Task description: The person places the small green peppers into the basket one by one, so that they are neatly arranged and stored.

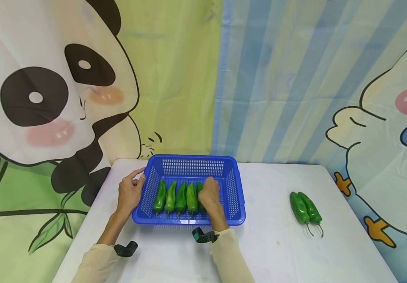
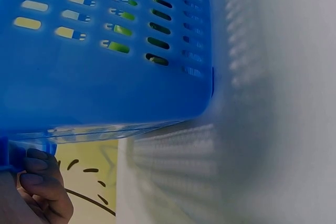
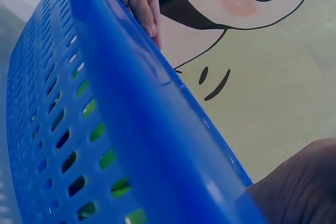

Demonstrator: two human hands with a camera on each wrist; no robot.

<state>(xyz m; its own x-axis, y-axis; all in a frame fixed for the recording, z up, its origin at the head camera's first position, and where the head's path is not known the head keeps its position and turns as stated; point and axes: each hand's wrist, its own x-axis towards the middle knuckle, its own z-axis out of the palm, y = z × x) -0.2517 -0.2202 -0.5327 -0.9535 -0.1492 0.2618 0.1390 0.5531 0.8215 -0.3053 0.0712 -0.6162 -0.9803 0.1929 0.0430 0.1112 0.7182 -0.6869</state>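
A blue plastic basket (image 1: 189, 222) with slotted walls stands on the table. Several green peppers (image 1: 181, 197) lie in it in a row, stems toward the near side. My left hand (image 1: 130, 190) grips the basket's left rim; in the left wrist view its bent fingers (image 2: 47, 187) show at the rim. Inside the basket, my right hand (image 1: 210, 192) has its fingers curled down at the row's right end, holding a green pepper (image 1: 199, 186) that it partly covers. In the right wrist view the basket wall hides the fingertips.
Two more green peppers (image 1: 304, 208) lie side by side on the white table (image 1: 270, 243), right of the basket. A printed curtain (image 1: 175, 78) with cartoon figures hangs behind the table's far edge.
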